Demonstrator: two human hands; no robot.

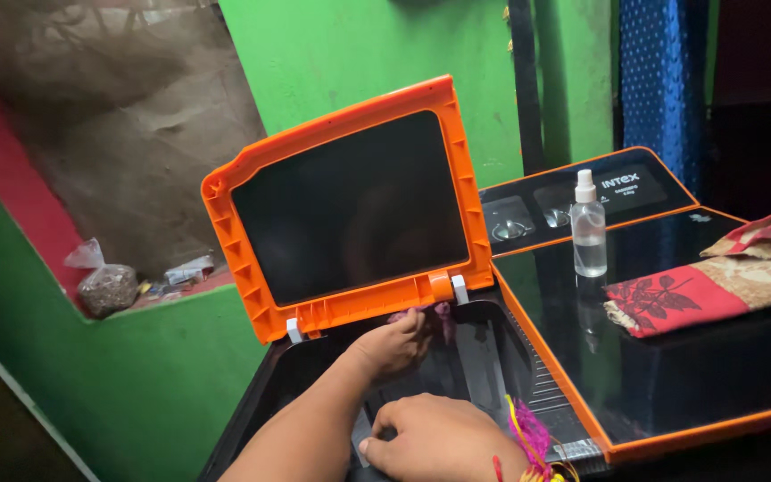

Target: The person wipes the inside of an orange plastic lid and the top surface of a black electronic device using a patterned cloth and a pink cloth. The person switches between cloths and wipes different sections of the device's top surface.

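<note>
Lid (350, 210) is flipped up, left hand (394, 344) grips a cloth (435, 314) at the hinge, right hand (439, 437) presses flat on the rim, spray bottle (588, 225) untouched.

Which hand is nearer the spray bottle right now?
Right. The right hand rests at the tub's front edge, below-left of the spray bottle; the left hand is further left, under the orange lid's hinge, on a purple cloth.

Bright green walls (359, 54), a red-edged ledge (11, 178), dim light.
</note>
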